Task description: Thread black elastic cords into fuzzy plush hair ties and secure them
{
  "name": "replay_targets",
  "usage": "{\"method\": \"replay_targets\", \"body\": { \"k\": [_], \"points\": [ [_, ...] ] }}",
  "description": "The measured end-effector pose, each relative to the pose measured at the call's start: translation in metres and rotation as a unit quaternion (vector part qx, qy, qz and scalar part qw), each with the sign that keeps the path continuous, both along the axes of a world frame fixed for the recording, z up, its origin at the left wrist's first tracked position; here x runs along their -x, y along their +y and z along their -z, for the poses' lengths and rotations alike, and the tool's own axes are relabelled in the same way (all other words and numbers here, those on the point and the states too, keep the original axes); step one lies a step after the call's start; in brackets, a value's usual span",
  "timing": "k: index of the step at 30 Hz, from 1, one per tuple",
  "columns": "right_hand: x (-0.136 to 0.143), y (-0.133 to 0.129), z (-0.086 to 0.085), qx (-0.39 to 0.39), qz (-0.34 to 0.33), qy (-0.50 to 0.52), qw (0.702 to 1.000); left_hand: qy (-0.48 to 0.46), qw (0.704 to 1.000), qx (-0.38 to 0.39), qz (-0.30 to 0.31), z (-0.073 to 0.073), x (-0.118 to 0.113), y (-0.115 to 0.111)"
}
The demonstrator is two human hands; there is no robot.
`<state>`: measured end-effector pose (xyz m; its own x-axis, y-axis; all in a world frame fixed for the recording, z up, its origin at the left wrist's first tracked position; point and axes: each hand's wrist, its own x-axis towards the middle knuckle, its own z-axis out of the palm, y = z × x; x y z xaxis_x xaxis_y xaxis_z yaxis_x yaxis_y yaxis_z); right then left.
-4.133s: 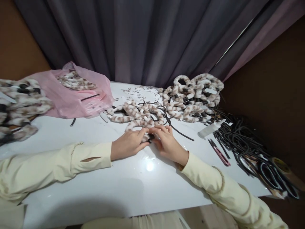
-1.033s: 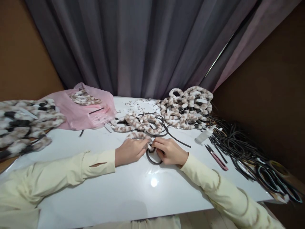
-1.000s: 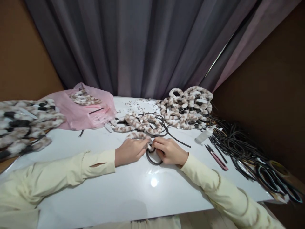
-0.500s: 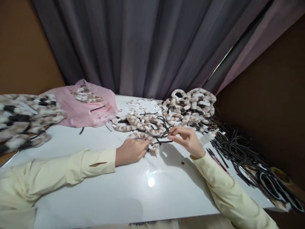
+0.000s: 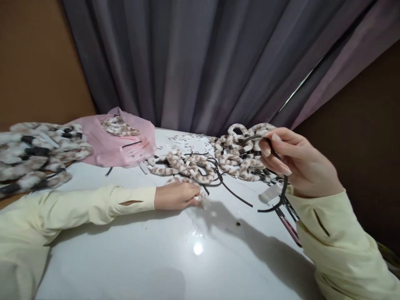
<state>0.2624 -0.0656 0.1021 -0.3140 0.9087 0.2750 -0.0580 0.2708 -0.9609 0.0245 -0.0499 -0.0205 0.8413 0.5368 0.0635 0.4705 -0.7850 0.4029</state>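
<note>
White table [image 5: 156, 258] at 6 o'clock; my left hand [image 5: 176, 196] pins a fur sleeve [image 5: 187, 183] flat at centre. Right hand [image 5: 300, 166], 3 o'clock, fingers pinched on a bare black band [image 5: 283, 191], lifted. Finished pile [image 5: 240, 154] at 1 o'clock, more loose ones at 12; this one uncovered.

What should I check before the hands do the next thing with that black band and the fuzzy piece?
1. Right hand has a firm grip on the bare black headband: ok, fingers pinch it, lifted off the table.
2. Left hand holds down the furry sleeve: ok, resting on it on the white table.
3. Sleeve opening faces the band: cannot tell, hidden by fingers.
4. Small dark bit lying loose on the table: not ok, stray.
5. Pink snips away from the hands: ok, though under the right wrist.
</note>
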Motion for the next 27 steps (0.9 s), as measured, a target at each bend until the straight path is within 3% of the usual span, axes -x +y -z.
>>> {"method": "replay_targets", "body": {
  "k": [2,4,7,10,14,19,23,27],
  "points": [
    [0.004,-0.004,-0.002,-0.019,0.009,-0.011,1.0,0.014,0.997,0.073,-0.02,-0.011,-0.002,0.008],
    [0.01,-0.006,0.001,-0.017,-0.001,-0.015,1.0,0.012,0.978,0.207,-0.034,-0.023,-0.002,0.02],
    [0.018,-0.004,0.01,0.019,-0.046,-0.036,0.998,-0.02,0.897,0.439,-0.041,-0.042,0.0,0.04],
    [0.022,0.004,0.021,0.056,-0.086,-0.063,0.993,-0.09,0.837,0.54,-0.023,-0.054,0.001,0.048],
    [0.02,0.015,0.031,0.063,-0.111,-0.08,0.989,-0.154,0.781,0.601,-0.066,-0.047,0.003,0.03],
    [0.027,0.009,0.043,0.021,-0.13,-0.229,0.964,-0.165,0.748,0.638,-0.082,-0.023,0.01,-0.005],
    [0.041,-0.001,0.057,-0.038,-0.165,-0.293,0.941,-0.184,0.74,0.634,-0.125,-0.023,0.016,-0.013],
    [0.051,-0.001,0.066,-0.062,-0.173,-0.285,0.941,-0.196,0.751,0.615,-0.139,-0.033,0.018,-0.012]
  ]
}}
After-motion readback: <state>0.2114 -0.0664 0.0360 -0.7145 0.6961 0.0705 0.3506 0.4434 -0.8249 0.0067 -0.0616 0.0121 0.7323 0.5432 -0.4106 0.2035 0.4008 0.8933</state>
